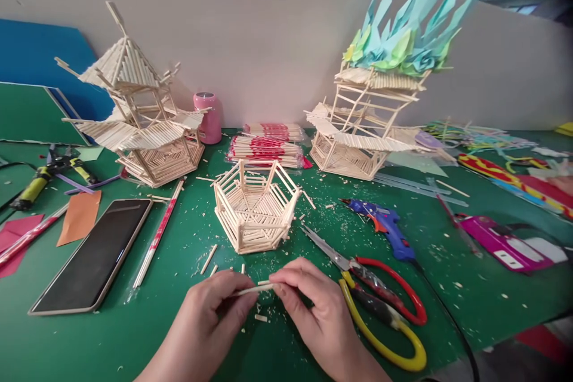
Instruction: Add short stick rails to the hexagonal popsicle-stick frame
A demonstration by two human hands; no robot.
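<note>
Near the front of the table, my left hand (224, 307) pinches a thin wooden stick (257, 289) between thumb and fingers. My right hand (311, 304) is closed on the stick's other end, with a second short piece showing at its fingertips. Just beyond my hands sits a small hexagonal stick frame (244, 239) with an open top and low slatted walls. Cut stick pieces (208, 259) and crumbs lie around it. Large scissors (380, 304) with red and yellow handles rest beside my right hand, blades slightly apart.
Two stick pavilions (156, 173) (349, 164) stand at the back, the right one topped with folded blue paper. A blue glue gun (385, 224) trails a black cord. A phone (94, 256), stick packs (268, 149), a pink bottle (208, 119) and pliers (54, 173) also lie about.
</note>
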